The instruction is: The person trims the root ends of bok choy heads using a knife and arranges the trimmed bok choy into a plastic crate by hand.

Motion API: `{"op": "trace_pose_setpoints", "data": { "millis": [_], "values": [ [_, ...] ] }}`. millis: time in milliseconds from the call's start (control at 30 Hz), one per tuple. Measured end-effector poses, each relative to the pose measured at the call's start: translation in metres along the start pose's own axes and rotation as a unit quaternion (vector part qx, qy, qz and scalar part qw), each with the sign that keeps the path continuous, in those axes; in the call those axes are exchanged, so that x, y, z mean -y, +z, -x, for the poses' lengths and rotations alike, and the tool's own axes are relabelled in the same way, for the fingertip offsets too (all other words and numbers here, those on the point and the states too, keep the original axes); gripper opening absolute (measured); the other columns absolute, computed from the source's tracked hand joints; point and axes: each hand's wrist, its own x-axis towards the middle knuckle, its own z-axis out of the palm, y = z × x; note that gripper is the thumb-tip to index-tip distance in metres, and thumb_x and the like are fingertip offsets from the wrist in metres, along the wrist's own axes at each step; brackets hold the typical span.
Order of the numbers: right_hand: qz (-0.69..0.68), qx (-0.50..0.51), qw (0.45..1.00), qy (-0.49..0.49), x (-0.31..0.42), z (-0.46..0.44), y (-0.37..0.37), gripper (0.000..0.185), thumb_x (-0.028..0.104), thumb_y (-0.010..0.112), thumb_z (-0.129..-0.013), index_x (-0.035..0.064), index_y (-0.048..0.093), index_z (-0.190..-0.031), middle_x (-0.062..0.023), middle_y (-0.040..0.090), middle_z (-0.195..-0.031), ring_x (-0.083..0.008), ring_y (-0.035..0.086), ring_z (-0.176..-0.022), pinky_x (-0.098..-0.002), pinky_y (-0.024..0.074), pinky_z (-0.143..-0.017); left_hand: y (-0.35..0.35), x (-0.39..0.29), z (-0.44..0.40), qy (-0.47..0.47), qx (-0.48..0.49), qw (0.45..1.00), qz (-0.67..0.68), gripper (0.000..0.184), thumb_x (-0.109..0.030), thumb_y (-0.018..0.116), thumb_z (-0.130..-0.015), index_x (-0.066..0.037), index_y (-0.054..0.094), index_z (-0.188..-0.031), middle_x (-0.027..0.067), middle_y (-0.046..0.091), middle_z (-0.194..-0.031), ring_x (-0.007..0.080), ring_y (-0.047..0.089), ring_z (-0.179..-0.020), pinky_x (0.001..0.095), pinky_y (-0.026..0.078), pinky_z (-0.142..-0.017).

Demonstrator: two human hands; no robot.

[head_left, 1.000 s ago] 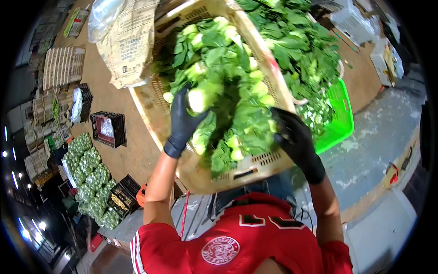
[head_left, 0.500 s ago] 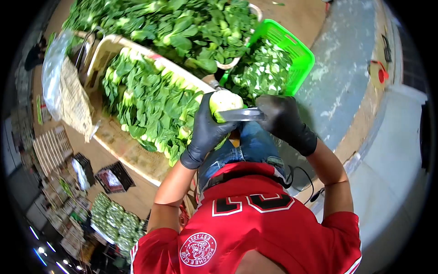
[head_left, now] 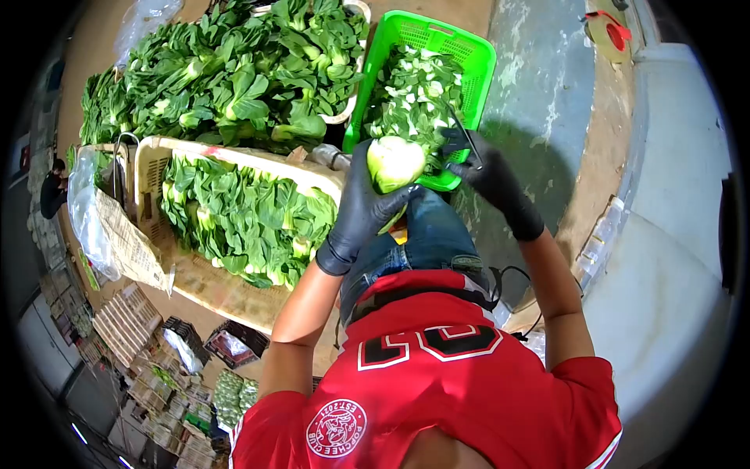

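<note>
My left hand [head_left: 355, 211], in a black glove, is closed around a head of bok choy [head_left: 397, 162] with its pale cut base turned up. My right hand [head_left: 494, 178], gloved in black too, grips a knife [head_left: 467, 134], its thin dark blade seen nearly edge-on and pointing away from me. A small gap separates the knife from the bok choy. Just beyond both hands is a bright green plastic basket [head_left: 483, 61] holding loose trimmed leaves and white stem pieces [head_left: 418, 98]. The right hand is over its near right edge.
On the left, a cream crate [head_left: 234, 160] holds rows of bok choy [head_left: 250, 223]. Behind it, more bok choy [head_left: 226, 78] is heaped in another container. Plastic and sacking [head_left: 129, 242] hang at the crate's left end. A red-and-tan object [head_left: 609, 35] is at far right; a person [head_left: 53, 187] is far left.
The knife has moved off the bok choy's base, and my right hand has swung it out over the green basket. My left hand still holds the bok choy. The view has shifted.
</note>
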Motion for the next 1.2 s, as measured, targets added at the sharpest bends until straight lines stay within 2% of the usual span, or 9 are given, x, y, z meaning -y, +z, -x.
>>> {"op": "trace_pose_setpoints", "data": {
  "millis": [100,267,367,433,567,733,867,967,1200],
  "values": [
    [0.078,-0.045,0.976,-0.196,0.043,0.003,0.014,0.048,0.015,0.072,-0.071,0.0000,0.052,-0.112,-0.0162,0.059,-0.096,-0.0225,0.058,-0.078,-0.0298,0.0478,-0.071,0.016,-0.003,-0.007,-0.001,0.037,0.998,0.045,0.066,-0.029,0.067,-0.081,0.002,0.031,-0.127,0.0197,0.051,-0.111,0.0261,0.053,-0.102,0.0339,0.042,-0.087],
    [0.118,0.107,0.968,-0.195,0.025,-0.014,-0.028,0.040,0.015,0.071,-0.070,0.0013,0.057,-0.106,-0.0136,0.058,-0.082,-0.0203,0.057,-0.070,-0.0331,0.0466,-0.064,-0.001,-0.007,-0.019,-0.080,0.229,0.969,0.051,0.067,-0.041,0.063,-0.082,0.004,0.038,-0.125,0.0179,0.051,-0.114,0.0226,0.050,-0.106,0.0315,0.039,-0.091],
    [0.163,0.038,0.985,0.041,0.022,-0.013,-0.042,0.049,0.019,0.072,-0.074,0.0044,0.055,-0.116,-0.0156,0.061,-0.092,-0.0226,0.060,-0.077,-0.0342,0.0481,-0.068,0.007,0.001,-0.013,-0.114,0.147,0.971,0.147,0.056,-0.036,0.056,-0.089,0.004,0.039,-0.125,0.0130,0.052,-0.115,0.0188,0.049,-0.106,0.0289,0.038,-0.092],
    [0.230,-0.078,0.966,-0.087,-0.004,-0.014,-0.041,0.056,0.020,0.073,-0.073,0.0019,0.051,-0.120,-0.0172,0.060,-0.098,-0.0235,0.059,-0.082,-0.0338,0.0472,-0.073,0.015,0.005,-0.017,-0.123,0.093,0.971,0.182,0.047,-0.031,0.053,-0.092,0.004,0.042,-0.122,0.0122,0.055,-0.111,0.0177,0.050,-0.103,0.0289,0.039,-0.090],
    [0.018,0.033,0.999,-0.018,0.015,-0.007,0.001,0.053,0.025,0.075,-0.072,-0.0016,0.052,-0.111,-0.0167,0.058,-0.091,-0.0249,0.056,-0.087,-0.0361,0.0436,-0.080,0.027,0.015,-0.024,-0.069,0.041,0.995,0.055,0.039,-0.027,0.054,-0.091,0.005,0.049,-0.112,0.0160,0.060,-0.102,0.0212,0.056,-0.089,0.0321,0.043,-0.081],
    [-0.273,0.094,0.940,0.183,0.004,-0.018,-0.006,0.041,0.020,0.067,-0.076,0.0033,0.054,-0.111,0.0030,0.052,-0.071,-0.0044,0.043,-0.052,-0.0197,0.0351,-0.045,0.006,0.035,-0.045,-0.149,-0.042,0.979,0.134,0.020,-0.013,0.055,-0.087,0.005,0.059,-0.096,0.0071,0.064,-0.080,0.0096,0.054,-0.072,0.0266,0.043,-0.067],
    [-0.286,-0.002,0.923,0.257,-0.025,-0.031,-0.018,0.029,0.031,0.058,-0.084,0.0066,0.054,-0.100,0.0018,0.047,-0.065,-0.0082,0.043,-0.049,-0.0227,0.0367,-0.044,-0.029,0.092,-0.051,-0.164,-0.151,0.928,0.299,0.021,-0.010,0.054,-0.087,0.006,0.058,-0.098,0.0088,0.065,-0.084,0.0180,0.061,-0.077,0.0294,0.046,-0.072],
    [-0.089,0.045,0.977,0.188,-0.026,-0.076,-0.029,0.026,0.034,0.056,-0.087,0.0086,0.055,-0.094,-0.0001,0.048,-0.068,-0.0108,0.047,-0.055,-0.0242,0.0384,-0.048,-0.076,0.111,-0.007,-0.062,-0.215,0.965,-0.138,0.038,-0.020,0.063,-0.083,0.002,0.053,-0.113,0.0217,0.058,-0.109,0.0286,0.056,-0.103,0.0365,0.044,-0.088],
    [-0.184,0.051,0.980,0.062,0.123,-0.249,0.178,0.035,0.031,0.054,-0.089,0.0034,0.058,-0.109,-0.0036,0.062,-0.093,-0.0105,0.055,-0.073,-0.0233,0.0412,-0.060,-0.277,0.181,0.159,-0.144,-0.437,0.855,-0.237,0.042,-0.011,0.068,-0.077,0.002,0.053,-0.114,0.0177,0.059,-0.110,0.0288,0.057,-0.103,0.0339,0.043,-0.089]
  ]
}}
